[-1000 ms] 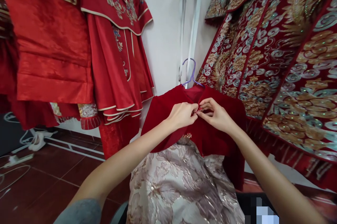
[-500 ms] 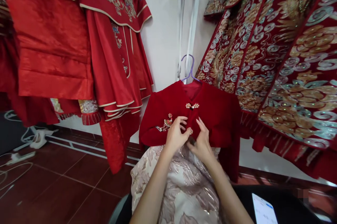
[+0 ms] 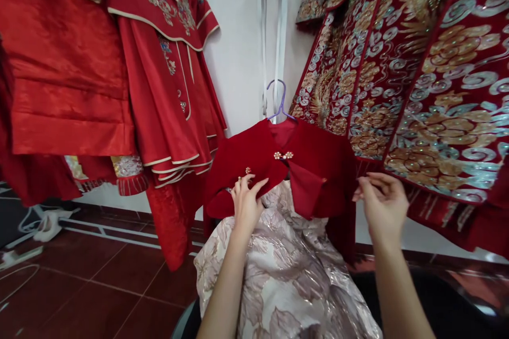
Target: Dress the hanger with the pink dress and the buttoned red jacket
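A short dark red velvet jacket [image 3: 318,153] hangs on a purple hanger [image 3: 281,100], with a beaded clasp [image 3: 283,155] fastened at its neck. Below the clasp its front edges part, and one corner is turned back, showing smooth red lining [image 3: 306,188]. My left hand [image 3: 247,201] rests on the left front panel with thumb and fingers apart, partly covering a beaded ornament [image 3: 248,171]. Off the jacket's right side, my right hand [image 3: 384,206] is raised with fingers curled toward the thumb; whether something small is between them is hidden. Beneath lies pale floral brocade [image 3: 286,275].
Red garments with cream piping [image 3: 170,89] hang at the left. A heavily embroidered red garment [image 3: 449,84] hangs at the right. White straps [image 3: 278,26] run down the wall above the hanger. A metal rack bar [image 3: 111,233], white shoe [image 3: 50,225] and cables are near the tiled floor.
Both hands were together at the jacket's lower front. My right hand has moved away to the right, my left hand leftward onto the ornament. The front edges have parted and a corner has flipped back.
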The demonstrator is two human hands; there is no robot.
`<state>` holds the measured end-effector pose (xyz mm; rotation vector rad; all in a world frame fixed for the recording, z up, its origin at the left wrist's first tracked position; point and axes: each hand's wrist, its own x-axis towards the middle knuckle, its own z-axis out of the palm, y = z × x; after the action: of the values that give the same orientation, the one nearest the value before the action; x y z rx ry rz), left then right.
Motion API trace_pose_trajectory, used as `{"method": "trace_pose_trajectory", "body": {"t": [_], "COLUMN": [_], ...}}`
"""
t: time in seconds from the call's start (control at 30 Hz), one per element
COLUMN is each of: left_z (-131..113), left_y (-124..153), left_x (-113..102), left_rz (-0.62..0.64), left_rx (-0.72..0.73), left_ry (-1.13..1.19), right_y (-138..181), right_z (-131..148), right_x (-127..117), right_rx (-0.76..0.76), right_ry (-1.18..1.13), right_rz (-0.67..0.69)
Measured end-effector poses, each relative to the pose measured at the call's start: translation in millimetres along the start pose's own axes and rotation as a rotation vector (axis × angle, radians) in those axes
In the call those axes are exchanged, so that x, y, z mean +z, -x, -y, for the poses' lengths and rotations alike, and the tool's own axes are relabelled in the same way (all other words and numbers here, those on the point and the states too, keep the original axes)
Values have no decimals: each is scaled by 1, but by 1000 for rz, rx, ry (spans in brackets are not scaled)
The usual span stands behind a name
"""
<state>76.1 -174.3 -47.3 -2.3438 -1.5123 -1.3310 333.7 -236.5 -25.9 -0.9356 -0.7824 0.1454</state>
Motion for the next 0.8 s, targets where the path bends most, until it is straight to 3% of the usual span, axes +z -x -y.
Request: {"method": "trace_pose_trajectory", "body": {"t": [0.1, 0.23, 0.37, 0.47, 0.67, 0.8], "left_z": [-5, -36, -60, -66, -55, -56], "left_y": [1, 3, 12, 18, 16, 28], "left_x": [-6, 0, 28, 58, 106, 104], "left_rz": [-53, 13, 33, 288, 148, 331], "left_rx": [-4, -25, -486, -711, -561, -250], "left_ry": [103, 520, 812, 1063, 1161, 1057], "right_y": [-2, -1, -14, -24, -27, -30], "right_z": [15, 5, -34, -62, -69, -63], "right_x": [-9, -12, -26, -43, -58, -60], "right_rx": [63, 56, -61, -76, 69, 90], "right_ry": [-38, 209, 549, 672, 618, 549], "right_rz": [123, 461, 539, 603, 728, 702]}}
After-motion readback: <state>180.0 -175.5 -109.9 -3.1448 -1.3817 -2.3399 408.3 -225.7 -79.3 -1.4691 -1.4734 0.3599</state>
